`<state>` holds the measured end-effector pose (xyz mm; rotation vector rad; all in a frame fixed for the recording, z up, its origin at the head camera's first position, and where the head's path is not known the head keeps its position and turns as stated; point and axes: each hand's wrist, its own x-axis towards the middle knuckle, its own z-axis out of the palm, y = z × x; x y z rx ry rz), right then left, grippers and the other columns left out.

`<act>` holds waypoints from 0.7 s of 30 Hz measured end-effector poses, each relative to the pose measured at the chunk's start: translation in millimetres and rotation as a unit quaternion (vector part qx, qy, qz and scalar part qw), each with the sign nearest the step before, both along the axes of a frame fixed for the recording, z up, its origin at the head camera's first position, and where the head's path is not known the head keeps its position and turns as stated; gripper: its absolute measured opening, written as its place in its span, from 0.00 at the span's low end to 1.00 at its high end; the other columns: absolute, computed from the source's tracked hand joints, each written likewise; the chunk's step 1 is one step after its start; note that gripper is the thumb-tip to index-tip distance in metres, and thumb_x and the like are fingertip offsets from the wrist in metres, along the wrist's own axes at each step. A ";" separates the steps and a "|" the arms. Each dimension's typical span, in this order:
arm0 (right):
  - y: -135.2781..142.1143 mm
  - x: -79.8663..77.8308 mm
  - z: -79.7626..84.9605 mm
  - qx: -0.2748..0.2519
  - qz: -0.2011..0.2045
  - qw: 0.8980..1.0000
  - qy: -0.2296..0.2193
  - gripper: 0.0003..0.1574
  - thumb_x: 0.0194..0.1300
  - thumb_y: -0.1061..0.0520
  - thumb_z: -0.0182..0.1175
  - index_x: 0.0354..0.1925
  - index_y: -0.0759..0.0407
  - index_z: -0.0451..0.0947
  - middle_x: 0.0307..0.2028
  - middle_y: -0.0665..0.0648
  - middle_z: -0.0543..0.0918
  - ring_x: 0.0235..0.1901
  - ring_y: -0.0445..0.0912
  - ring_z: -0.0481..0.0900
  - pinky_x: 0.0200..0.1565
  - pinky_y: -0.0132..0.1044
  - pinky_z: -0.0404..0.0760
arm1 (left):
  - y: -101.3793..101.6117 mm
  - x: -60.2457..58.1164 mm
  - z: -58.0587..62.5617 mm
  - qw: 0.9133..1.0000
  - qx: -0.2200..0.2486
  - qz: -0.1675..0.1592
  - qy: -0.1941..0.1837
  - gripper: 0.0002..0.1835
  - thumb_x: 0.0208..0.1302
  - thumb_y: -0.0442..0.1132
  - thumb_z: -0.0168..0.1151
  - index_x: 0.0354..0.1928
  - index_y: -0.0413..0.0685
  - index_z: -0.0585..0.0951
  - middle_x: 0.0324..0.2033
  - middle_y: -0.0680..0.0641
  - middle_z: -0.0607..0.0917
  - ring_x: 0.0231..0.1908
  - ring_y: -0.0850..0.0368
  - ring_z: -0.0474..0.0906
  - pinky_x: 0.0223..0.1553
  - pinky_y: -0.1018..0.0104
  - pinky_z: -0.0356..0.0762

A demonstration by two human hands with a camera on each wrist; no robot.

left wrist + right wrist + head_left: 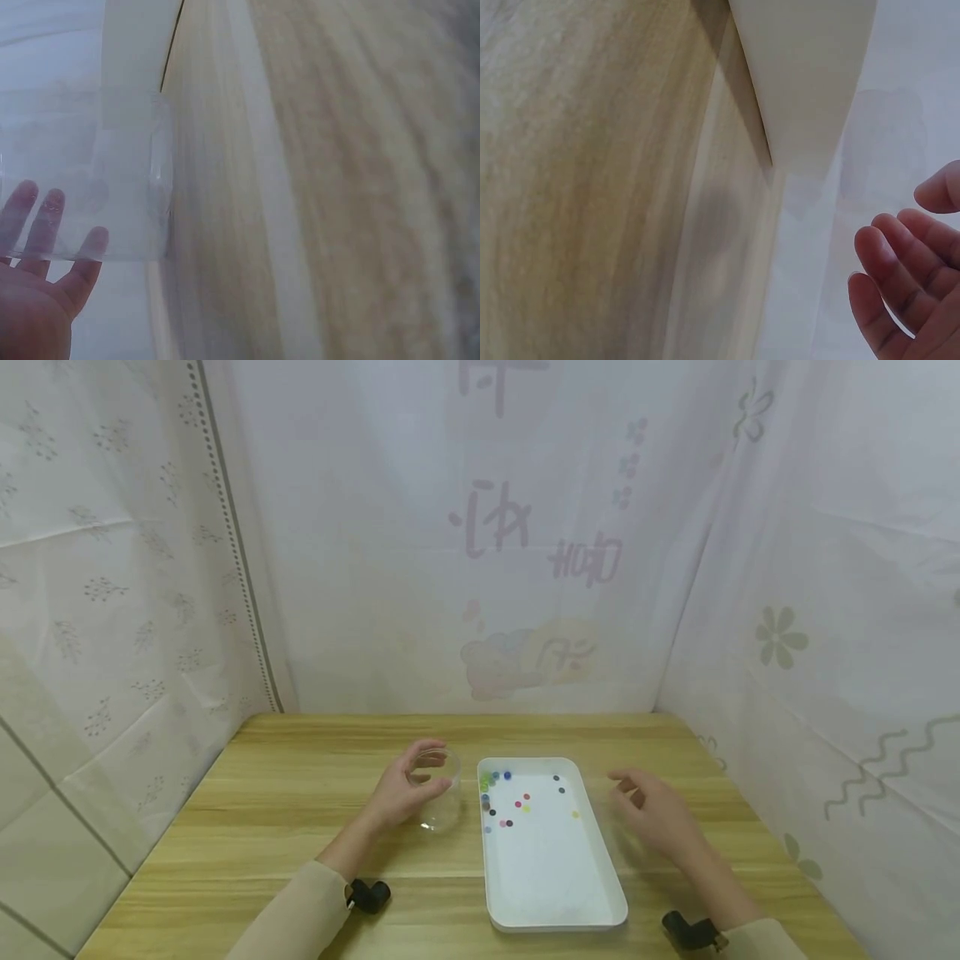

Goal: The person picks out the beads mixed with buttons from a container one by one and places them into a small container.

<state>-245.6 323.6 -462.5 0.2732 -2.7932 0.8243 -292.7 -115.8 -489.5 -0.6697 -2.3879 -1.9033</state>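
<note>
My left hand curls its fingers and thumb around a clear, see-through cup to the left of the white tray. In the left wrist view the cup looks empty, its base close to the wooden surface, and fingertips show through its wall. Small coloured beads lie scattered in the tray, most of them toward its far left corner. To the right of the tray, my right hand hangs above the table with loosely bent fingers and nothing in them; the right wrist view shows its fingers apart from the thumb.
Everything stands on a wooden table with light and dark grain. Pale printed curtains enclose its back and both sides. The tray's raised rim runs between the two hands. A small black device is strapped at each wrist.
</note>
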 end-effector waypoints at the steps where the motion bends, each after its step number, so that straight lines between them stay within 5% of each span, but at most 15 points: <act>1: 0.6 -0.7 0.0 -0.005 -0.001 1.000 0.000 0.21 0.81 0.53 0.60 0.66 0.58 0.83 0.48 0.58 0.91 0.37 0.42 0.82 0.36 0.37 0.80 | -0.2 -0.2 0.3 1.000 0.001 -0.001 -0.001 0.32 0.70 0.41 0.73 0.74 0.54 0.75 0.70 0.37 0.81 0.72 0.33 0.75 0.72 0.29 0.73; 21: 1.7 -3.6 -1.2 -0.011 -0.002 1.000 0.007 0.20 0.81 0.52 0.60 0.65 0.57 0.83 0.47 0.58 0.91 0.34 0.42 0.81 0.33 0.35 0.79 | 0.0 -1.2 1.2 1.000 -0.005 0.021 -0.016 0.31 0.70 0.44 0.75 0.72 0.57 0.76 0.69 0.39 0.83 0.72 0.37 0.77 0.73 0.32 0.74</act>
